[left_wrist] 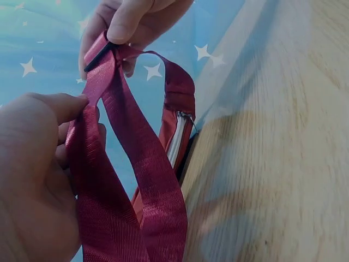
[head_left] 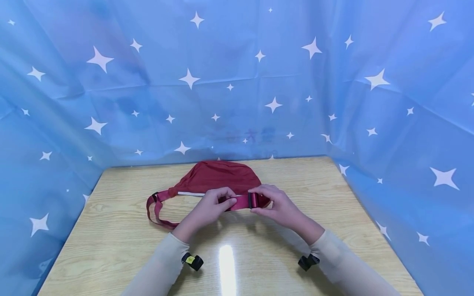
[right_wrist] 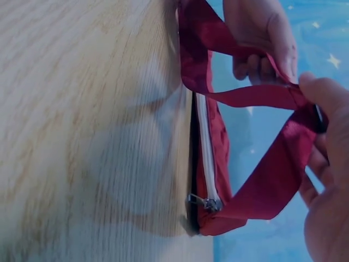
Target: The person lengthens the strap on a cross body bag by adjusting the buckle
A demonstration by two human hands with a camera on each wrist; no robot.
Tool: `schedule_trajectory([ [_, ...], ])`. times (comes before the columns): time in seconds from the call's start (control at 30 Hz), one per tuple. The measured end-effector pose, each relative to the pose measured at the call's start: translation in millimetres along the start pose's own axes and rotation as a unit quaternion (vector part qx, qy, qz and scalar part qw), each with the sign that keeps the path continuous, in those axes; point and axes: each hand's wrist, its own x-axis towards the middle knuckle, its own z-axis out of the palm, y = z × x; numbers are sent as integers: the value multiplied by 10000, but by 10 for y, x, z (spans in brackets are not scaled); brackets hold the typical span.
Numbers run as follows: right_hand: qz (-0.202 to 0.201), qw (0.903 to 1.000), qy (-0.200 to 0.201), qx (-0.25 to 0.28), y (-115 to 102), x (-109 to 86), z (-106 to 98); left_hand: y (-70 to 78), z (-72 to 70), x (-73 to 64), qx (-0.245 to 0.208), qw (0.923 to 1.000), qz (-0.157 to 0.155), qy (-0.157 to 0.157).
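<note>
A dark red waist bag (head_left: 222, 174) with a white zipper (right_wrist: 207, 147) lies toward the back of the wooden table. Its magenta-red strap (left_wrist: 152, 174) is raised in front of the bag, between the two hands. My left hand (head_left: 214, 202) pinches the strap between thumb and forefinger. Just to its right, my right hand (head_left: 279, 205) grips the black slide buckle (head_left: 253, 200) with thumb and fingers, the strap threaded through it. In the left wrist view two lengths of strap run down side by side from the buckle. A metal zipper pull (right_wrist: 211, 204) shows at one end.
On the left, a loop of strap (head_left: 159, 220) with a black buckle (head_left: 154, 197) rests on the wooden table (head_left: 111, 246). A blue cloth with white stars (head_left: 237, 82) encloses the back and sides. Each sleeve carries a black wrist camera (head_left: 192, 261).
</note>
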Motion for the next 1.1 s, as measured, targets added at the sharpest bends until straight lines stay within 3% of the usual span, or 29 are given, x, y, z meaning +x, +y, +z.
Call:
schedule_trajectory([
  [0.17, 55, 9996, -77, 268, 2, 12, -8, 45, 18, 34, -75, 9998, 189, -65],
  [0.47, -44, 9996, -80, 264, -16, 26, 16, 177, 92, 98, -145, 9991, 345, -207],
  [0.77, 90, 9996, 71, 270, -55, 7, -26, 37, -19, -46, 364, 9993, 125, 28],
  [0.9, 147, 9994, 62, 299, -25, -1, -24, -5, -52, -103, 260, 9996, 136, 21],
  [1.1, 225, 9990, -85, 388, -39, 7, -4, 18, 10, -57, 12, 9994, 340, -77],
])
